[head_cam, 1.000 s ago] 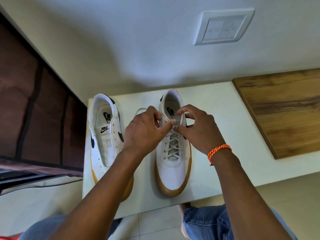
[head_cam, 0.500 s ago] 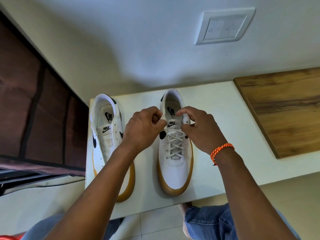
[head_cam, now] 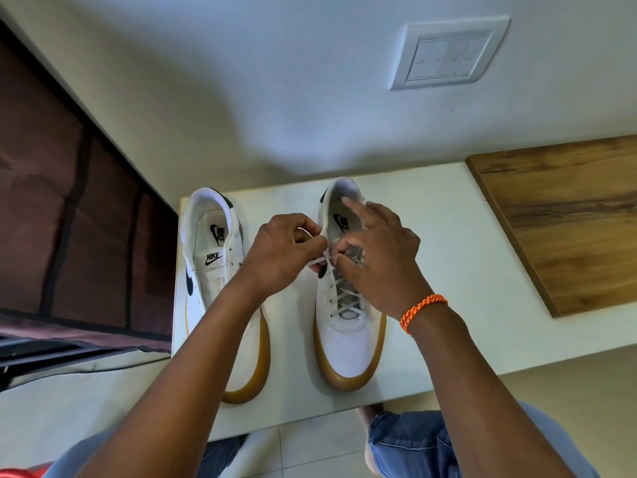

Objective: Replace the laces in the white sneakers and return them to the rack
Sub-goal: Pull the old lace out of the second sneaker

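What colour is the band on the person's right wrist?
Orange, flecked with darker thread: the band shows best in the head view, the only one.

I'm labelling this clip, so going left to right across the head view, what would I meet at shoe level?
Dark brown cabinet → unlaced white gum-soled sneaker → left hand pinching the white lace → right hand over the laced white sneaker → wooden board.

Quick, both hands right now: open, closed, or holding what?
Left hand: closed, pinching the white lace of the right sneaker.
Right hand: thumb and fingers pinching the same lace, index finger raised.
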`<action>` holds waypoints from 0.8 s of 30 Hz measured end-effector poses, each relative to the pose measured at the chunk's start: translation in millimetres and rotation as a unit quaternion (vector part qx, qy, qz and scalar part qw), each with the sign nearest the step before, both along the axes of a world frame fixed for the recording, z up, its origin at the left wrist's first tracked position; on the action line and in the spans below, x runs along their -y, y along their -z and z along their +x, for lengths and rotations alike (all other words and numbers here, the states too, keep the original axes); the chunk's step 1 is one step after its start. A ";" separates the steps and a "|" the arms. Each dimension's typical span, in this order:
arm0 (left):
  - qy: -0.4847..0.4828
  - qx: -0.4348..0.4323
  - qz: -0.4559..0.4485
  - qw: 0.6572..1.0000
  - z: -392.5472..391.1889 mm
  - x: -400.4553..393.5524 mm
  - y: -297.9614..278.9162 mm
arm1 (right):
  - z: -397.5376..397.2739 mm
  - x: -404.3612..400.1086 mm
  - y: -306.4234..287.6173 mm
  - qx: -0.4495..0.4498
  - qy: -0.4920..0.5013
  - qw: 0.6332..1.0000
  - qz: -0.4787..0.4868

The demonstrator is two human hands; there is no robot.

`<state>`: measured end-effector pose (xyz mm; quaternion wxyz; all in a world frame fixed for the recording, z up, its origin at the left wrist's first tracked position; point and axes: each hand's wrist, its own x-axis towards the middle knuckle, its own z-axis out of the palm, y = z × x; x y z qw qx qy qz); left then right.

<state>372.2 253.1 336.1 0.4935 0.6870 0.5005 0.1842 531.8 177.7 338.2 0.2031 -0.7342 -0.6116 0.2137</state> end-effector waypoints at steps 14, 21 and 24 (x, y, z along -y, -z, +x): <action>-0.015 0.026 -0.033 0.999 -1.6 -2.3 -1.6 | 6.3 0.8 -3.0 -0.013 0.027 0.998 0.049; -0.011 0.024 -0.045 0.999 -3.3 -3.2 -3.4 | 4.4 -1.3 0.2 -0.008 0.015 0.999 0.038; -0.007 0.022 -0.048 0.999 -2.9 -2.0 -5.4 | 18.7 -1.0 -5.0 -0.034 0.098 0.992 0.077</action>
